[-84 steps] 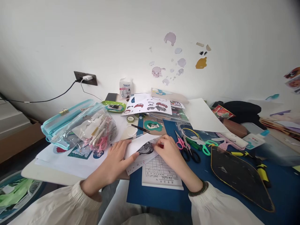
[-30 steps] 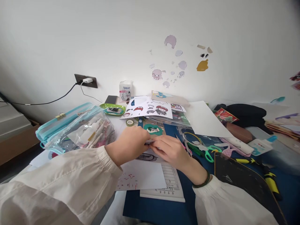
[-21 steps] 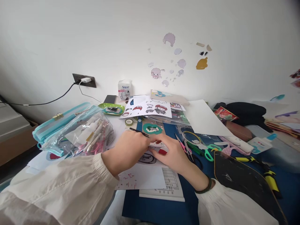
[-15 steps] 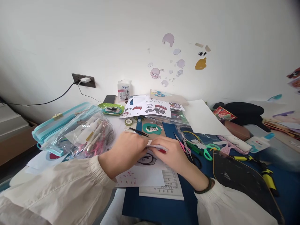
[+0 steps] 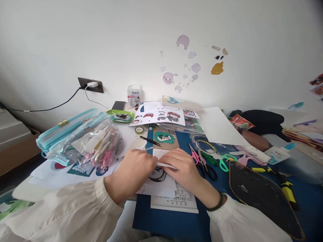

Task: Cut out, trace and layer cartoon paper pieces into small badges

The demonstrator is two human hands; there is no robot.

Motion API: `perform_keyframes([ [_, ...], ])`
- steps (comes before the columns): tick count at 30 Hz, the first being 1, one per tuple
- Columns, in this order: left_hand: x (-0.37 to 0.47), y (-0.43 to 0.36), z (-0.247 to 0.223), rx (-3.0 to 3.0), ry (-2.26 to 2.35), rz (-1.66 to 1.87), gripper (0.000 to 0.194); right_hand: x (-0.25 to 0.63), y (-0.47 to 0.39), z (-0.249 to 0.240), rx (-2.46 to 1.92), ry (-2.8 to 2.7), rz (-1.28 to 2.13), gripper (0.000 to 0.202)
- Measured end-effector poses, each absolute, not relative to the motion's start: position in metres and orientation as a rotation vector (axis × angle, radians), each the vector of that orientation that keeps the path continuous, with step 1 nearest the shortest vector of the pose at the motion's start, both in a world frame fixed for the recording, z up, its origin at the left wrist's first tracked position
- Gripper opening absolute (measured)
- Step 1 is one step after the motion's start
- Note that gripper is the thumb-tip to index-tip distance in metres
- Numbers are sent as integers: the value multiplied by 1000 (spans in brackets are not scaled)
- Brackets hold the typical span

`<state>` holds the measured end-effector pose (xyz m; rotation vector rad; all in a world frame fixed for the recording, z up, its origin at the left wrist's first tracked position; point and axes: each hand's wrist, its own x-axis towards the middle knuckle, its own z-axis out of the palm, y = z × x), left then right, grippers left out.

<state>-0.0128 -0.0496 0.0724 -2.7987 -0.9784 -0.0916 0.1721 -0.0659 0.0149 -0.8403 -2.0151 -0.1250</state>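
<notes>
My left hand is closed, its fingers pinching the edge of a sheet of paper with a black-outlined cartoon drawing. From the other side, my right hand grips the same sheet, thumb underneath and fingers over the top. The sheet's far edge stands up as a narrow white strip between the two hands. Beneath it lies a printed form pad on the blue mat. Just beyond my fingers are black tweezers and a teal-and-white cutout on brown board.
To the left lies a clear pouch of tools. Pink-handled scissors, black-handled scissors and a dark board sit right. Printed cartoon sheets, a green tray and a tape roll are farther back.
Both hands have come slightly lower with the sheet between them. The red patch by my right fingers is out of sight, and the red handwriting is mostly hidden.
</notes>
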Motion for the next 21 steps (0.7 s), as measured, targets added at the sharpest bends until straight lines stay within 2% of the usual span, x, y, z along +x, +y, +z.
perform_keyframes([
  [21, -19, -59, 44, -2654, -868, -487, 21, 169, -64, 11, -799, -2051, -173, 15],
])
